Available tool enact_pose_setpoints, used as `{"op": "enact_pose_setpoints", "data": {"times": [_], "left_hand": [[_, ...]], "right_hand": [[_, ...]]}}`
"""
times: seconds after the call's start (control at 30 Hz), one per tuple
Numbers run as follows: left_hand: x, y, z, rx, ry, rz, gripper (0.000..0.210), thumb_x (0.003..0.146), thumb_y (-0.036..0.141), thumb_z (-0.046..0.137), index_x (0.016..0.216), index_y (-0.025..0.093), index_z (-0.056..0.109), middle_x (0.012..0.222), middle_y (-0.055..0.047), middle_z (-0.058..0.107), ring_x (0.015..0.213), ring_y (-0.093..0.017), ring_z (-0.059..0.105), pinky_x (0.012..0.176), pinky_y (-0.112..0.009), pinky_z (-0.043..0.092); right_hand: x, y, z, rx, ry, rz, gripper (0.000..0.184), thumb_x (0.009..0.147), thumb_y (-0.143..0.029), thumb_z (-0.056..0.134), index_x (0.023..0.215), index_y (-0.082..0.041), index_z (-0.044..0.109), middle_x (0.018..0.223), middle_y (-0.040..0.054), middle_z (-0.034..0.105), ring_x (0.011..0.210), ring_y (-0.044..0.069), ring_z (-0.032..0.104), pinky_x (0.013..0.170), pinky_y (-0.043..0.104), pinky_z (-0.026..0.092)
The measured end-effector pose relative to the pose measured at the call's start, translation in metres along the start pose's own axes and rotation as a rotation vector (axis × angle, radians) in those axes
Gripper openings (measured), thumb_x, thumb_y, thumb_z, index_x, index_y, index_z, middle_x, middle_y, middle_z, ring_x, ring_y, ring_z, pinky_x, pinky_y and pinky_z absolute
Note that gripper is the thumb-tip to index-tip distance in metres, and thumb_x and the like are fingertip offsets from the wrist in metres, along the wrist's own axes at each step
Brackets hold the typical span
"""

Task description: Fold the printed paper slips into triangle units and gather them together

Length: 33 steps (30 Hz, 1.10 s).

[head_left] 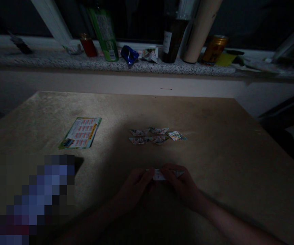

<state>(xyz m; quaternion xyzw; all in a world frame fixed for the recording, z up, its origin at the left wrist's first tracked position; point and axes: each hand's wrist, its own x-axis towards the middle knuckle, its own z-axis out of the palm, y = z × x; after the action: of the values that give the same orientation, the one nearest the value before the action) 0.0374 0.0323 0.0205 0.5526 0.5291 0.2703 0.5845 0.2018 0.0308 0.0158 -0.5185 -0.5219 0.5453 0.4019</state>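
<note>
Near the front of the table, both my hands grip a small folded piece of printed paper point(159, 175). My left hand point(138, 182) pinches its left end, thumb on top. On the right part, the thumb and fingers of my right hand point(181, 182) press the paper, and a pointed end sticks out beyond them. Just past my hands lie several small folded paper boats point(158, 140) in two short rows, with a flatter folded paper diamond point(177, 135) at their right end. The undersides of my fingers are in shadow.
A stack of printed calendar cards point(82, 133) lies on the table point(213, 136) at left. A pixelated patch covers the lower left. On the granite sill point(142, 68) stand a green bottle point(106, 37), a dark bottle point(174, 41), a cardboard tube point(200, 30) and an orange can point(214, 50).
</note>
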Motion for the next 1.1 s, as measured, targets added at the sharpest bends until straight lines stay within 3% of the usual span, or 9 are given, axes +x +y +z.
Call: {"op": "enact_pose_setpoints", "data": {"times": [0.13,0.33,0.47,0.63,0.87,1.0,1.1], "left_hand": [[0.002,0.002,-0.001,-0.005,0.001,-0.010,0.051,0.090,0.052,0.034,0.054,0.019,0.050,0.049,0.004,0.044,0.050,-0.012,0.044,0.054,-0.022,0.035],[0.001,0.001,0.000,0.036,-0.024,0.059,0.049,0.090,0.050,0.036,0.056,0.019,0.051,0.052,0.003,0.046,0.051,-0.012,0.042,0.051,-0.021,0.033],[0.000,-0.002,0.000,-0.030,-0.030,0.069,0.044,0.089,0.047,0.041,0.061,0.018,0.056,0.054,0.004,0.047,0.051,-0.011,0.043,0.051,-0.020,0.034],[0.002,0.005,-0.002,-0.090,-0.199,0.080,0.025,0.078,0.039,0.058,0.072,0.016,0.067,0.070,-0.002,0.065,0.068,-0.016,0.058,0.065,-0.024,0.043],[0.001,0.014,-0.002,-0.060,-0.141,0.079,0.028,0.079,0.039,0.055,0.063,0.018,0.066,0.057,0.001,0.059,0.053,-0.012,0.049,0.051,-0.020,0.037],[0.002,0.009,-0.001,-0.095,-0.052,0.034,0.027,0.074,0.041,0.058,0.060,0.018,0.059,0.052,0.004,0.048,0.049,-0.011,0.040,0.046,-0.019,0.031],[0.002,0.006,-0.001,-0.074,-0.050,-0.003,0.029,0.074,0.042,0.057,0.059,0.018,0.052,0.052,0.005,0.042,0.049,-0.010,0.035,0.045,-0.019,0.027]], "right_hand": [[0.001,0.004,-0.001,0.052,-0.088,0.012,0.034,0.081,-0.046,0.056,0.061,-0.018,0.059,0.052,-0.0040,0.042,0.048,0.009,0.036,0.044,0.021,0.029],[0.001,0.003,-0.003,0.080,-0.292,0.076,0.038,0.082,-0.048,0.055,0.060,-0.017,0.058,0.054,-0.0028,0.048,0.050,0.010,0.040,0.048,0.022,0.032],[-0.001,0.000,-0.002,0.038,-0.275,0.037,0.040,0.085,-0.047,0.051,0.059,-0.018,0.056,0.054,-0.0027,0.049,0.050,0.010,0.041,0.049,0.022,0.032],[-0.001,-0.002,-0.004,0.020,-0.251,0.049,0.045,0.084,-0.052,0.050,0.055,-0.018,0.054,0.050,-0.0034,0.045,0.047,0.009,0.037,0.045,0.022,0.028],[0.000,0.001,-0.005,0.103,-0.275,0.048,0.051,0.082,-0.059,0.050,0.052,-0.018,0.056,0.049,-0.0029,0.047,0.046,0.009,0.039,0.046,0.022,0.033],[0.000,0.005,-0.003,0.116,-0.179,0.089,0.053,0.079,-0.061,0.053,0.049,-0.018,0.047,0.047,-0.0050,0.037,0.044,0.008,0.031,0.042,0.021,0.027],[0.000,0.006,-0.001,0.097,-0.174,0.105,0.054,0.080,-0.060,0.051,0.047,-0.019,0.041,0.046,-0.0057,0.030,0.043,0.007,0.025,0.040,0.021,0.021]]}}
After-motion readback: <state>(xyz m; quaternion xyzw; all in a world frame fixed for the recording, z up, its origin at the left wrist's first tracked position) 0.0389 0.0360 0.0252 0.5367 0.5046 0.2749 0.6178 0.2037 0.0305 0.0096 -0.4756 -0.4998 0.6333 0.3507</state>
